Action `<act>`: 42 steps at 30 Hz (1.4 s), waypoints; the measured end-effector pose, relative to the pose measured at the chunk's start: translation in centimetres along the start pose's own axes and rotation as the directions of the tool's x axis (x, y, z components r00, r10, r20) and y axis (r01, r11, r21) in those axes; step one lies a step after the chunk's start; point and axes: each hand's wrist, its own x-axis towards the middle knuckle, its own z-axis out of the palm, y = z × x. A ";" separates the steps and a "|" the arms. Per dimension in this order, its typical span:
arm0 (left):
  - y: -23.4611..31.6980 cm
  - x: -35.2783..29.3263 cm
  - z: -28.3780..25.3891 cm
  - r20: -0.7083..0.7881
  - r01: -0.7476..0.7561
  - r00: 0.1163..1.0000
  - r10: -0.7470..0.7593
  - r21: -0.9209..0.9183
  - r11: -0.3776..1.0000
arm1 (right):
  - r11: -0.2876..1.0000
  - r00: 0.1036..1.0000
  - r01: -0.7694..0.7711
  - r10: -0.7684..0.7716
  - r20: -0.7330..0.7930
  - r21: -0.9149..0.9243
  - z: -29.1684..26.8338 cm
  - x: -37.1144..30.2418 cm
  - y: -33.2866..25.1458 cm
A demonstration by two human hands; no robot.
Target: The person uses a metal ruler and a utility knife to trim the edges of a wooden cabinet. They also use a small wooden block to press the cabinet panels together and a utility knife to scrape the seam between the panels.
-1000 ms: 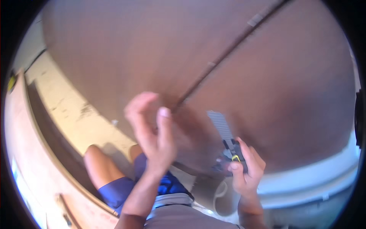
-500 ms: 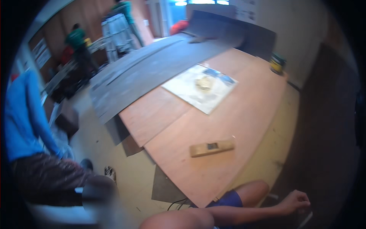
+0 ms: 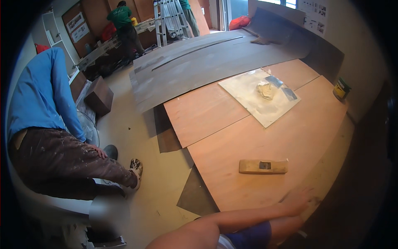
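My left arm reaches across the lower edge of the view, over my knee. At its end my left hand (image 3: 297,202) is somewhat blurred, its fingers stretched out and nothing seen in them. It is by the near right edge of the pinkish plywood sheets (image 3: 224,178). The nearest tool is a wooden hand plane (image 3: 251,166), lying on the plywood a little beyond the hand. Farther back, a pale square board (image 3: 265,118) bears a lump of cream-coloured putty (image 3: 265,90). My right hand is out of view.
A yellow and dark green can (image 3: 340,89) stands at the plywood's far right corner. Grey sheets (image 3: 182,70) overlap its far side. At left a person in a blue top (image 3: 39,95) bends forward; another in green (image 3: 121,18) works near a stepladder (image 3: 170,20).
The view has swung left, so the plywood and plane appear farther right. My left hand has moved toward the plywood edge, and its curled fingers have straightened.
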 end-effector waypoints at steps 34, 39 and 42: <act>-7.2 -2.2 7.0 0.414 -0.315 0.910 0.042 0.622 0.717 | 0.993 0.940 -0.118 0.113 -0.321 0.006 -0.7 -3.8 2.1; -9.6 -2.0 5.7 0.475 -0.356 0.878 0.058 0.569 0.742 | 0.939 0.825 -0.333 0.333 -0.456 0.084 -0.1 -5.4 1.6; -10.1 -1.6 5.0 0.460 -0.355 0.886 0.058 0.592 0.723 | 0.926 0.806 -0.374 0.351 -0.477 0.050 -0.4 -6.3 1.9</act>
